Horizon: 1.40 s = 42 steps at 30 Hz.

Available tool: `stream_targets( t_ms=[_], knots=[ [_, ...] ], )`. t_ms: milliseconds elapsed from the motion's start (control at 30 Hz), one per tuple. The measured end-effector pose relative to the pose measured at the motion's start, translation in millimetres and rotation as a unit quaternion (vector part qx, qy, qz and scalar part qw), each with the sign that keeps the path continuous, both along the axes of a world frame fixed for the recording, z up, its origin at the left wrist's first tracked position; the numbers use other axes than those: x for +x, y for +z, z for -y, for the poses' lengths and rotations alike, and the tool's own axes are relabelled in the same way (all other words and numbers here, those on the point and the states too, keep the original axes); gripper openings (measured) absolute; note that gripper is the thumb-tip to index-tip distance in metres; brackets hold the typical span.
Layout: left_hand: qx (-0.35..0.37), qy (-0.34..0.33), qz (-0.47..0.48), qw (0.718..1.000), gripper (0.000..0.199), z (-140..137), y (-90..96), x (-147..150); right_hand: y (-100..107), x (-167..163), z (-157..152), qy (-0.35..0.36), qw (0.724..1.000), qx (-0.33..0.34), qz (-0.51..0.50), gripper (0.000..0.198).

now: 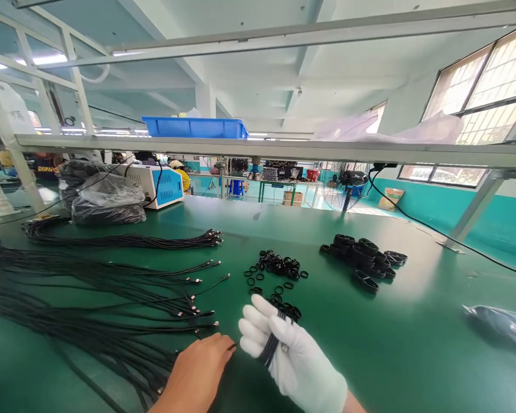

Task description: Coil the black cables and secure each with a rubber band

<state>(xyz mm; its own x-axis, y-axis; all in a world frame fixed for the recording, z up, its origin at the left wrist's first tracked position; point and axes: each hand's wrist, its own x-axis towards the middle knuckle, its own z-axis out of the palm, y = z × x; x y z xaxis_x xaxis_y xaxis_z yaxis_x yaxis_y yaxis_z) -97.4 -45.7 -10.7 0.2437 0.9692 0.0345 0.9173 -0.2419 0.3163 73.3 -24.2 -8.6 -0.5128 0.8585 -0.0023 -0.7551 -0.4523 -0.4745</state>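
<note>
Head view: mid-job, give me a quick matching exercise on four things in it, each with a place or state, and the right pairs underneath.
Column one
1. Left hand
2. Right hand
3. Blue tray
4. Black coils

Column two
A. on the shelf above the green table
B. white-gloved, holding a folded black cable
C. on the table, to the right of the small black rings
D. bare

Pairs: 1-D, 2-B, 3-A, 4-C

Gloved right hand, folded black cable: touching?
Touching. The head view shows the gloved right hand holding the folded black cable, thumb lying across it.
</note>
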Motion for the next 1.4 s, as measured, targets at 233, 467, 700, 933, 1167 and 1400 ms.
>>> stream_targets(
  t_ms=[233, 467, 700, 933, 1167, 1400],
  knots=[
    [0.097, -0.058, -0.145, 0.983, 0.026, 19.1, -7.4, 28.5, -14.5, 7.1, -7.5, -0.054, 0.990, -0.047, 0.118, 0.060],
    [0.205, -0.184, -0.123, 0.953, 0.011, 10.9, 13.9, 15.9, -12.8, -5.0, 4.6, 0.064, 0.980, 0.000, 0.187, 0.034],
    [0.000, -0.254, -0.005, 0.967, 0.025, -22.4, 50.9, -9.5, -8.7, -15.2, 20.3, 0.288, 0.952, -0.018, 0.105, 0.029],
    [0.185, -0.178, 0.095, 0.962, 0.010, -17.5, 30.7, -15.7, -37.2, -14.5, 17.0, 0.244, 0.955, -0.062, 0.157, 0.031],
    [0.164, -0.268, 0.038, 0.949, 0.025, 0.5, 27.9, -11.0, -29.1, -10.1, 15.1, 0.283, 0.954, -0.014, 0.096, 0.023],
    [-0.316, -0.089, 0.457, 0.827, 0.012, -4.9, 27.4, -1.6, -26.9, 1.1, 20.4, 0.272, 0.956, 0.062, 0.088, 0.030]
  ],
)
